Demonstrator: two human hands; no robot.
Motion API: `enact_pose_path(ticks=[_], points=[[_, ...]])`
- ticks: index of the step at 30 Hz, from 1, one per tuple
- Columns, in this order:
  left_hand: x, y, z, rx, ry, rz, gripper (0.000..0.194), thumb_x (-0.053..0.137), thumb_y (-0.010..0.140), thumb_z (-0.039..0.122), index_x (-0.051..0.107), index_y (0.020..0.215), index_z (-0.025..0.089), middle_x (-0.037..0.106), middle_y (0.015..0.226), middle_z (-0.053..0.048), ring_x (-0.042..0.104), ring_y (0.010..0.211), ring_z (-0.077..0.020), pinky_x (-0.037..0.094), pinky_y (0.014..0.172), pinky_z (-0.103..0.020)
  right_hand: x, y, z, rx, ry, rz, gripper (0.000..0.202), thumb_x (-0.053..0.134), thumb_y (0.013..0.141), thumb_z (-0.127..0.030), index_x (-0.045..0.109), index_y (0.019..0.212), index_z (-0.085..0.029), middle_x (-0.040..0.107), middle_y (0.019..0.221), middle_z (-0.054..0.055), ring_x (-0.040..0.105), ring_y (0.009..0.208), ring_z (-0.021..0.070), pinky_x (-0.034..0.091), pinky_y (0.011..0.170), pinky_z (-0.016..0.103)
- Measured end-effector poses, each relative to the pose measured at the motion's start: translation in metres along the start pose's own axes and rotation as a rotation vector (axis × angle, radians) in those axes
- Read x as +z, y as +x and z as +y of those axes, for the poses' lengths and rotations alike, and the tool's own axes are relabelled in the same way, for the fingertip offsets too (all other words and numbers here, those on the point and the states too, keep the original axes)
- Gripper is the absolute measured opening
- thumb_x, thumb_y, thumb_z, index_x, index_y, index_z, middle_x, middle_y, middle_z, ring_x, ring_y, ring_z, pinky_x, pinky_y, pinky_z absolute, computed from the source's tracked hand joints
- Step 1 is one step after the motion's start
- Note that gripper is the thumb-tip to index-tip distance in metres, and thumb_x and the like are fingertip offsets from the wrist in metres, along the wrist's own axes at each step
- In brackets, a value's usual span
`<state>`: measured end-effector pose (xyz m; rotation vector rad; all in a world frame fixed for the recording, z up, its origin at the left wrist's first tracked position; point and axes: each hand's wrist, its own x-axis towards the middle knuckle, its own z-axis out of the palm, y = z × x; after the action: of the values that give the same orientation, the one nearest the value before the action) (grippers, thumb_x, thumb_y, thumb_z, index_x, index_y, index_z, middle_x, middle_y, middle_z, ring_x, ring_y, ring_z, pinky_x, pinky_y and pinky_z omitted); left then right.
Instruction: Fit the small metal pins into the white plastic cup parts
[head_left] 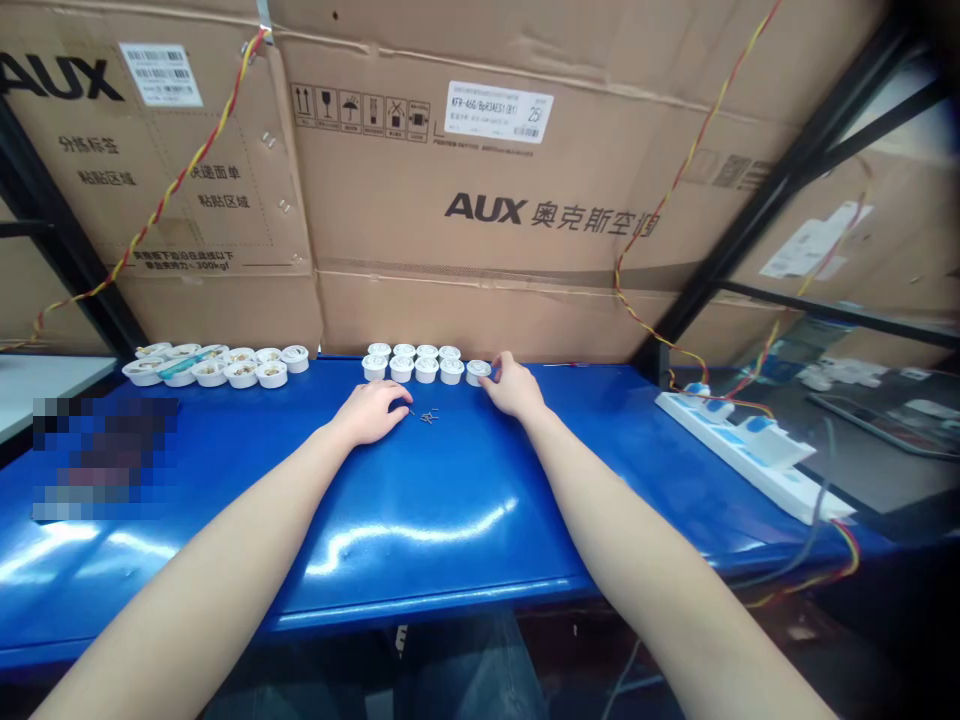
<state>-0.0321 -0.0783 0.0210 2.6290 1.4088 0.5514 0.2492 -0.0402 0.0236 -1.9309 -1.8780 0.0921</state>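
My left hand (373, 412) rests low over the blue tabletop, its thumb and forefinger curled together. A thin dark screw (412, 410) sticks out at their tips. Just to the right lies a small loose pile of screws (429, 416). My right hand (514, 386) has its thumb and fingers on the right side of a round white plastic piece (478, 373), which stands on the table. Left of that piece, several similar white round pieces (426, 370) form two rows.
Another group of white round pieces (241, 375), with brass-coloured parts inside some, stands at the left. A white power strip (750, 455) lies on the right. Cardboard boxes (480, 270) wall off the back, and twisted wires (176, 180) hang before them.
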Motion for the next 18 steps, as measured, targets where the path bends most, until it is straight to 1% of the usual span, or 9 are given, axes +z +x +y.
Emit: enact_pose_path(ticks=[1, 3, 5, 8, 9, 11, 13, 14, 18], points=[[0.000, 0.000, 0.000, 0.002, -0.005, 0.007, 0.026, 0.050, 0.090, 0.034, 0.067, 0.107, 0.026, 0.067, 0.121, -0.001, 0.059, 0.114, -0.0227, 0.045, 0.100, -0.037, -0.002, -0.001, -0.001, 0.004, 0.009, -0.008, 0.035, 0.058, 0.085, -0.043, 0.062, 0.110, -0.019, 0.071, 0.102, 0.011, 0.065, 0.094, 0.0257, 0.047, 0.078, 0.031], [0.000, 0.000, 0.000, 0.004, -0.013, 0.019, 0.025, 0.050, 0.090, 0.034, 0.068, 0.106, 0.026, 0.068, 0.119, -0.002, 0.060, 0.112, -0.0225, 0.046, 0.100, -0.037, -0.004, -0.003, -0.004, -0.023, 0.051, -0.036, 0.024, 0.058, 0.085, -0.042, 0.068, 0.092, -0.021, 0.072, 0.092, 0.007, 0.066, 0.086, 0.0224, 0.046, 0.073, 0.029], [0.000, 0.000, -0.001, 0.003, -0.019, 0.023, 0.025, 0.049, 0.090, 0.034, 0.068, 0.105, 0.026, 0.068, 0.118, -0.002, 0.060, 0.111, -0.0223, 0.046, 0.100, -0.037, -0.005, -0.006, -0.010, -0.089, 0.120, -0.051, 0.023, 0.058, 0.085, -0.040, 0.069, 0.085, -0.021, 0.072, 0.086, 0.005, 0.065, 0.081, 0.0194, 0.044, 0.071, 0.026], [0.001, 0.000, -0.001, 0.008, -0.029, 0.027, 0.025, 0.049, 0.090, 0.033, 0.069, 0.103, 0.027, 0.068, 0.118, -0.001, 0.060, 0.112, -0.0219, 0.045, 0.102, -0.036, -0.006, -0.013, -0.022, -0.239, 0.196, -0.086, 0.025, 0.058, 0.086, -0.040, 0.070, 0.082, -0.019, 0.071, 0.080, 0.003, 0.063, 0.076, 0.0166, 0.043, 0.070, 0.025], [0.002, 0.000, -0.001, 0.011, -0.034, 0.028, 0.025, 0.049, 0.090, 0.032, 0.069, 0.103, 0.027, 0.068, 0.118, -0.001, 0.060, 0.112, -0.0219, 0.045, 0.103, -0.036, -0.006, -0.015, -0.026, -0.300, 0.210, -0.125, 0.026, 0.057, 0.086, -0.040, 0.070, 0.081, -0.018, 0.071, 0.080, 0.002, 0.063, 0.076, 0.0159, 0.043, 0.070, 0.024], [0.002, 0.001, -0.001, 0.020, -0.049, 0.029, 0.025, 0.049, 0.090, 0.031, 0.070, 0.102, 0.026, 0.068, 0.117, -0.001, 0.060, 0.111, -0.0219, 0.045, 0.103, -0.037, -0.005, -0.020, -0.034, -0.401, 0.209, -0.245, 0.024, 0.058, 0.086, -0.039, 0.071, 0.083, -0.018, 0.071, 0.081, 0.002, 0.062, 0.075, 0.0146, 0.043, 0.069, 0.024], [0.002, 0.001, -0.001, 0.021, -0.063, 0.029, 0.025, 0.049, 0.089, 0.030, 0.070, 0.102, 0.026, 0.068, 0.117, -0.002, 0.060, 0.111, -0.0220, 0.045, 0.102, -0.037, -0.004, -0.024, -0.040, -0.442, 0.179, -0.349, 0.020, 0.061, 0.085, -0.036, 0.071, 0.086, -0.019, 0.071, 0.081, 0.002, 0.060, 0.072, 0.0138, 0.042, 0.067, 0.024], [0.002, 0.001, -0.001, 0.017, -0.067, 0.030, 0.024, 0.049, 0.089, 0.030, 0.069, 0.102, 0.025, 0.068, 0.117, -0.002, 0.060, 0.111, -0.0220, 0.046, 0.102, -0.037, -0.004, -0.025, -0.041, -0.447, 0.165, -0.376, 0.019, 0.062, 0.084, -0.035, 0.070, 0.088, -0.019, 0.070, 0.081, 0.002, 0.060, 0.070, 0.0136, 0.041, 0.065, 0.024], [0.001, 0.000, 0.000, 0.005, -0.065, 0.022, 0.024, 0.049, 0.089, 0.030, 0.069, 0.102, 0.026, 0.067, 0.117, -0.003, 0.059, 0.111, -0.0224, 0.046, 0.102, -0.037, -0.003, -0.025, -0.041, -0.448, 0.169, -0.391, 0.017, 0.060, 0.084, -0.032, 0.070, 0.089, -0.019, 0.069, 0.079, 0.002, 0.059, 0.068, 0.0135, 0.040, 0.063, 0.024]])
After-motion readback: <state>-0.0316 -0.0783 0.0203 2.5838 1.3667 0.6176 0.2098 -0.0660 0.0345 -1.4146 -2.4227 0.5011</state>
